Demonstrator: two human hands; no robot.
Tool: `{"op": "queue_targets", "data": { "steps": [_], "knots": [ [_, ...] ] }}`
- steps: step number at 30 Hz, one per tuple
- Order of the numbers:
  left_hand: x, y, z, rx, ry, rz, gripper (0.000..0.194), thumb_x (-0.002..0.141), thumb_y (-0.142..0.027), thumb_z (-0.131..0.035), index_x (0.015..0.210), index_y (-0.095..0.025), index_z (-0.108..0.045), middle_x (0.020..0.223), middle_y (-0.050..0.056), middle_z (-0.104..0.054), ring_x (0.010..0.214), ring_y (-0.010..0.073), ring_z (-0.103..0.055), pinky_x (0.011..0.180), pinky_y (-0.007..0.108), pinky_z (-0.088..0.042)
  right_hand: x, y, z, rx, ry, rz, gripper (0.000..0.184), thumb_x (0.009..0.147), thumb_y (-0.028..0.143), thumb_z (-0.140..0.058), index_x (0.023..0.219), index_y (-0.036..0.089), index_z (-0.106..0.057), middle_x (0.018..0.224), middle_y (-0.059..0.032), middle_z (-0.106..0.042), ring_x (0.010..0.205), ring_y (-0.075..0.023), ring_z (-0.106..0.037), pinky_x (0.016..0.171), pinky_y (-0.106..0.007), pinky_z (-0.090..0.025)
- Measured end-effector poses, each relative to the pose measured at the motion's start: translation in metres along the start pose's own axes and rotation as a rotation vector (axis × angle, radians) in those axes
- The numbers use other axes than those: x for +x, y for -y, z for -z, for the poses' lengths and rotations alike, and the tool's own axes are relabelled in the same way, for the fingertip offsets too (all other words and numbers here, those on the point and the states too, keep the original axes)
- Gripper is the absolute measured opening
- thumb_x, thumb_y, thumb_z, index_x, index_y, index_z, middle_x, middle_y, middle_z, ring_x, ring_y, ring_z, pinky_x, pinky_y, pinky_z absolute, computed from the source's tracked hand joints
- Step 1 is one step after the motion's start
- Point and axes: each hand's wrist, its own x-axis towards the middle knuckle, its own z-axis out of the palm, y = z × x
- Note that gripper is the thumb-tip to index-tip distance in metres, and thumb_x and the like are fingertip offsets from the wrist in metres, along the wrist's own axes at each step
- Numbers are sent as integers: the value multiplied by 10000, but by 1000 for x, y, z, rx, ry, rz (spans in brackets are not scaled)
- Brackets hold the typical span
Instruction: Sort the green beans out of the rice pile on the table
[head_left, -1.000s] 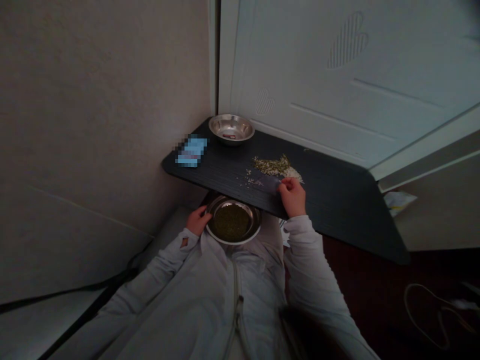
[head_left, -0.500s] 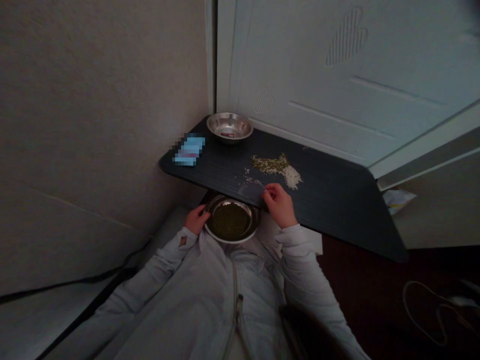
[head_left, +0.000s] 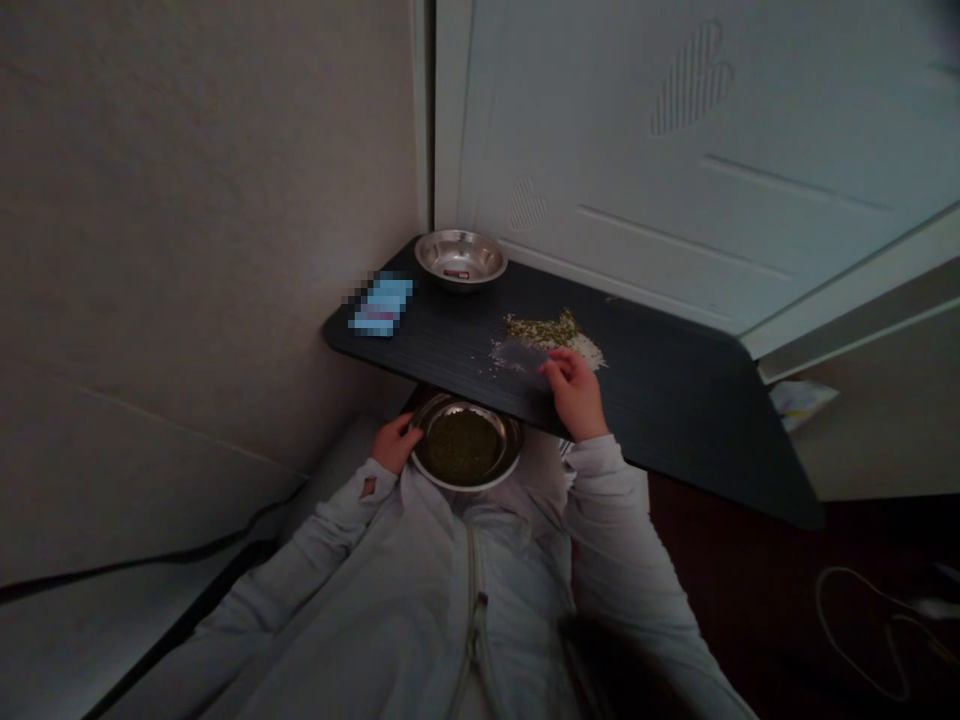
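Pinching, in the head view: right hand (head_left: 577, 393) closed at thumb and fingertips on a thin, translucent, flat sheet (head_left: 517, 356), perhaps plastic; dim light blurs its outline. Sheet sits over the black, oblong tabletop (head_left: 675, 400), at the near side of a loose pile of mixed green and whitish grains (head_left: 544, 328). Left hand (head_left: 395, 443) curled on the left rim of a round, shiny steel bowl (head_left: 465, 487), held at the lap; small green grains (head_left: 461, 448) inside. Far left on tabletop: second round steel bowl (head_left: 461, 284), red label (head_left: 456, 274) inside, lettering too small to read. Blue rectangular object (head_left: 382, 305) nearby, pixelated, unreadable.
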Motion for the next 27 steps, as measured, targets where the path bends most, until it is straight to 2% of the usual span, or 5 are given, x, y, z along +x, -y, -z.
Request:
{"op": "queue_targets", "data": {
  "steps": [4,11,27],
  "knots": [
    [0,-2,1,19,-4,15,380,574,-310,-425,872,-128,-577,809,10,-614,775,163,-528,715,250,-399,13,-9,2,6,-75,-31,255,659,285,-429,881,161,-447,671,-21,-573,570,-119,-494,561,-254,-378],
    [-3,-7,2,42,3,10,390,579,-302,-412,884,-118,-569,832,21,-613,787,165,-529,719,246,-397,9,-15,-2,-65,-146,-15,277,667,277,-425,910,151,-467,696,-18,-566,552,-108,-474,566,-250,-370],
    [-6,-11,3,114,-9,-62,379,598,-294,-411,905,-124,-556,840,21,-613,808,169,-532,739,248,-395,8,-18,1,-158,-164,-2,314,673,284,-413,940,151,-509,690,-26,-560,568,-121,-470,585,-257,-367]
  ]
}}
